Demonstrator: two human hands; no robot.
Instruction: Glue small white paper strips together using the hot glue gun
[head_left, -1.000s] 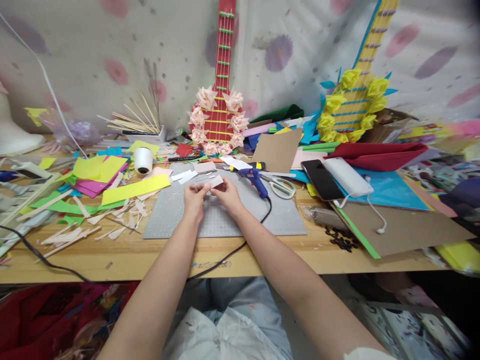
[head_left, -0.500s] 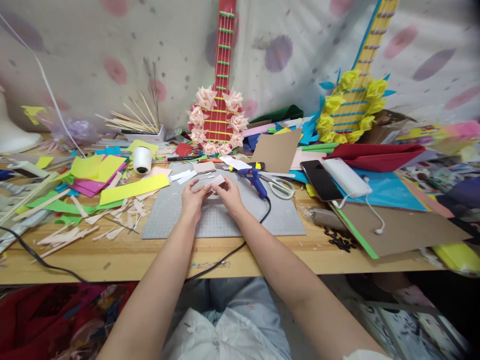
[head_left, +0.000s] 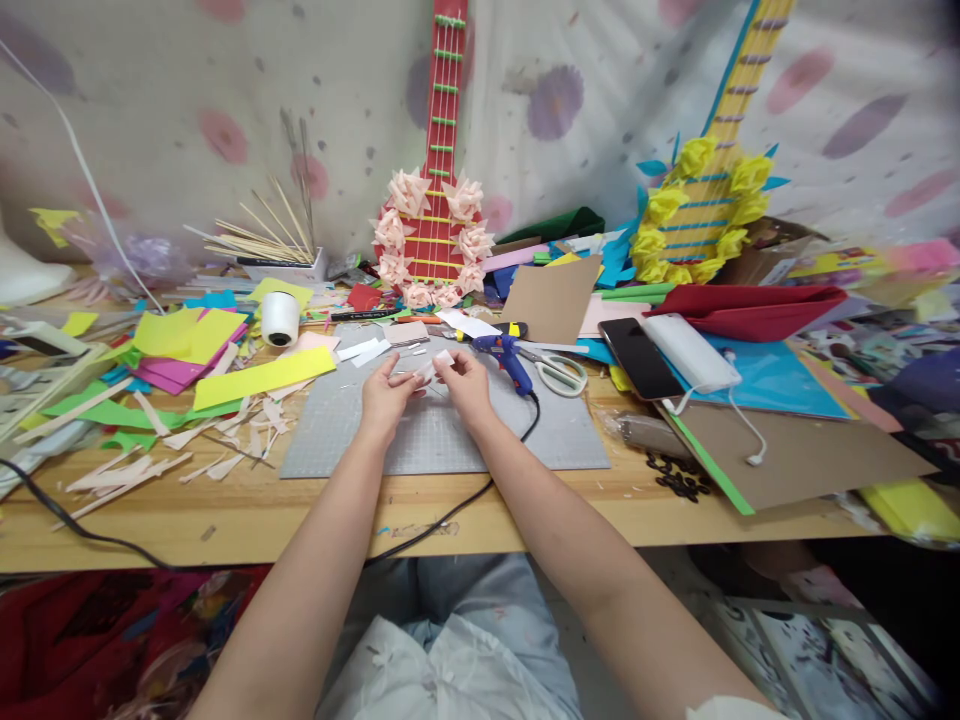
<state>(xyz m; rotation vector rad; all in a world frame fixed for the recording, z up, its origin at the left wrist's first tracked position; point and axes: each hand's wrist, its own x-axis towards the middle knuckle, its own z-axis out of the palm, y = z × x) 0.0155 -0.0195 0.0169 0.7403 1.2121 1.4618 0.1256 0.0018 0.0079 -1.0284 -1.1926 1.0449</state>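
Inspected over the middle of the flat grey gridded cutting mat (head_left: 345, 435): small, thin, white paper-like piece (head_left: 429, 368). Pinched at its right end between thumb and fingers of the bare right hand (head_left: 466, 385). At its left end, bare left hand (head_left: 385, 400), with thumb close alongside and forefinger raised apart; too small in view to tell whether gripping or merely touching.

Noted on the mat's rear left portion: slim white paper strips (head_left: 367, 352) and flat pale pink rectangle (head_left: 405, 332). On its rear right portion: blue plastic glue gun (head_left: 511, 365), near the right hand, with thin black cord (head_left: 472, 497) led off the mat's front edge beneath the bare right forearm (head_left: 559, 530). At the mat's right rear edge: metal scissors with pale looped handles (head_left: 562, 376). Left of the mat, on the light wooden worktop (head_left: 247, 535): long pale offcuts (head_left: 129, 477).

Risks assessed for the white piece: creasing or slipping from uneven pressure at one end; mixing with the like-coloured strips after a drop. Also judged possible: burn or smeared glue from brushing against a hot gun; gun dragged across the mat through snagging of the cord by the forearm.
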